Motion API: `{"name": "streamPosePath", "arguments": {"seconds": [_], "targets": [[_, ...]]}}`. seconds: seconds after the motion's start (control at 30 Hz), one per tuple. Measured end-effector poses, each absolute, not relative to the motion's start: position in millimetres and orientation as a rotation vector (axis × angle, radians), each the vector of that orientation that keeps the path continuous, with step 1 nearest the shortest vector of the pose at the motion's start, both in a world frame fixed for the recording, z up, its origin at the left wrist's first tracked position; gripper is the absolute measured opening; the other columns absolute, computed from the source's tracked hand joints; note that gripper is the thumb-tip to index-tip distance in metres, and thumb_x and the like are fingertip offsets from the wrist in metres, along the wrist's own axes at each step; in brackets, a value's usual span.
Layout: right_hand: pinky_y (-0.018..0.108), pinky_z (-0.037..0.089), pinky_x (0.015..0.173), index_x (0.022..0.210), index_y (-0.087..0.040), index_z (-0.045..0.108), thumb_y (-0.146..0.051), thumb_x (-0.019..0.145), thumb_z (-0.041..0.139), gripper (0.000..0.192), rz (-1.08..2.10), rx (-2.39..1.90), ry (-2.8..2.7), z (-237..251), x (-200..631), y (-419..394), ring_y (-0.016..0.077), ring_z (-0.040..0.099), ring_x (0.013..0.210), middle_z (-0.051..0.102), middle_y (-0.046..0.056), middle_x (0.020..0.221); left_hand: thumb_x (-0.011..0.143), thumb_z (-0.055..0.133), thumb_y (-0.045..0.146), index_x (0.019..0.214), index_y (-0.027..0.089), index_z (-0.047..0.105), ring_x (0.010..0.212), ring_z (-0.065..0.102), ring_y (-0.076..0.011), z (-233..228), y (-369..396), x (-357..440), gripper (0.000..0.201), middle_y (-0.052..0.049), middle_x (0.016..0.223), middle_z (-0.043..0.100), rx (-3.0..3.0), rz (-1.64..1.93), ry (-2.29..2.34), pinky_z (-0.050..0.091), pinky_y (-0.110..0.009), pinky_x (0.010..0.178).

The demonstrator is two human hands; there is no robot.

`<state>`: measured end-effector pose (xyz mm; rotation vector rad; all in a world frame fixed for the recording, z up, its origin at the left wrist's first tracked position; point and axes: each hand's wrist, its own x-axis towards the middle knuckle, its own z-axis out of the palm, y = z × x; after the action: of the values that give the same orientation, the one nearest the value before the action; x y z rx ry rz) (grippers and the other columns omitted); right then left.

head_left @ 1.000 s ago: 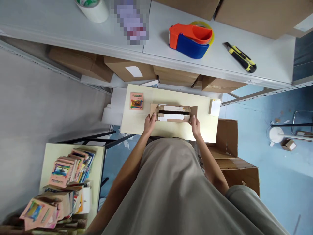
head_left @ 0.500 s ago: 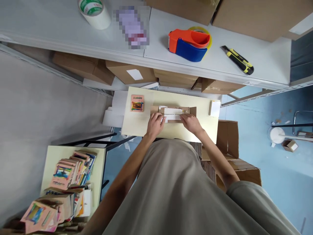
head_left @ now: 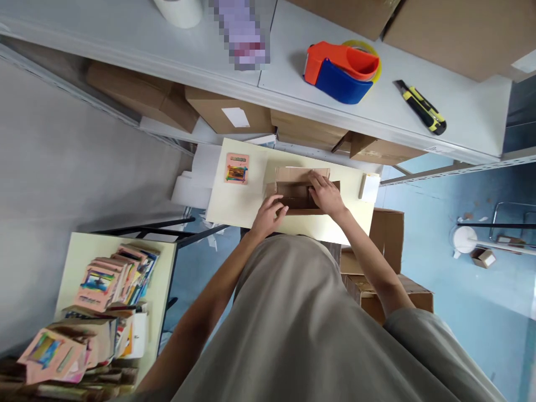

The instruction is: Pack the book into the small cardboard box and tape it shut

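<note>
A small brown cardboard box [head_left: 295,187] lies on the pale yellow table [head_left: 243,204] in front of me. My left hand [head_left: 270,213] grips its near left corner. My right hand [head_left: 325,192] presses down on its top flaps, fingers spread over the middle. The white contents seen before are now covered by the flaps. A pink picture card [head_left: 237,168] lies to the left of the box. A small white block [head_left: 369,186] stands at the table's right edge.
A white shelf [head_left: 125,44] ahead holds an orange-and-blue tape dispenser [head_left: 340,68], a yellow-black utility knife [head_left: 422,108] and a tape roll [head_left: 180,10]. Cardboard boxes sit under the shelf and at my right [head_left: 389,240]. A side table with stacked picture cards [head_left: 100,312] is lower left.
Both hands moved from the box's ends onto its top. The flaps were folded over, hiding the white contents and dark gap. The view shifted slightly.
</note>
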<state>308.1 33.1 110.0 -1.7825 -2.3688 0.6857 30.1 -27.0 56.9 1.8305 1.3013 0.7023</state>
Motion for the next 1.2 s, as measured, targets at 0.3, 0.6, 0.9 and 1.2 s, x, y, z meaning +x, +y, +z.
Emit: {"name": "streamPosePath", "arguments": {"seconds": [0.3, 0.6, 0.9, 1.2], "targets": [[0.052, 0.053, 0.114, 0.121, -0.018, 0.089, -0.010, 0.112, 0.049, 0.041, 0.685, -1.964, -2.427, 83, 310, 72, 0.0377, 0.072, 0.123, 0.088, 0.021, 0.119, 0.104, 0.073, 0.017, 0.104, 0.027, 0.084, 0.171, 0.045, -0.0398, 33, -28, 42, 0.015, -0.014, 0.157, 0.069, 1.963, 0.606, 1.298, 0.042, -0.069, 0.143], [0.057, 0.054, 0.109, 0.121, -0.017, 0.089, -0.012, 0.111, 0.044, 0.047, 0.575, -2.126, -2.279, 85, 332, 56, 0.0407, 0.072, 0.119, 0.088, 0.024, 0.118, 0.110, 0.061, 0.013, 0.110, 0.026, 0.083, 0.170, 0.051, -0.0375, 27, -20, 74, 0.026, -0.015, 0.146, 0.075, 1.983, 0.628, 1.252, 0.048, -0.066, 0.139], [0.061, 0.048, 0.135, 0.163, -0.017, 0.069, -0.025, 0.115, 0.050, 0.052, 0.704, -1.898, -1.964, 117, 226, 48, 0.0390, 0.060, 0.157, 0.066, 0.017, 0.171, 0.114, 0.065, 0.054, 0.163, 0.021, 0.064, 0.172, 0.047, -0.0376, 43, -5, -45, 0.058, -0.022, 0.170, 0.061, 1.732, 0.824, 1.533, 0.034, -0.058, 0.147], [0.058, 0.058, 0.126, 0.159, -0.008, 0.059, -0.043, 0.107, 0.071, 0.064, 1.109, -2.253, -1.447, 3, 68, 104, 0.0401, 0.071, 0.147, 0.073, 0.030, 0.154, 0.089, 0.092, 0.041, 0.156, 0.000, 0.059, 0.165, 0.053, -0.0474, -16, 130, -231, 0.085, -0.039, 0.167, 0.058, 0.914, 0.548, 2.178, 0.037, -0.056, 0.142]]}}
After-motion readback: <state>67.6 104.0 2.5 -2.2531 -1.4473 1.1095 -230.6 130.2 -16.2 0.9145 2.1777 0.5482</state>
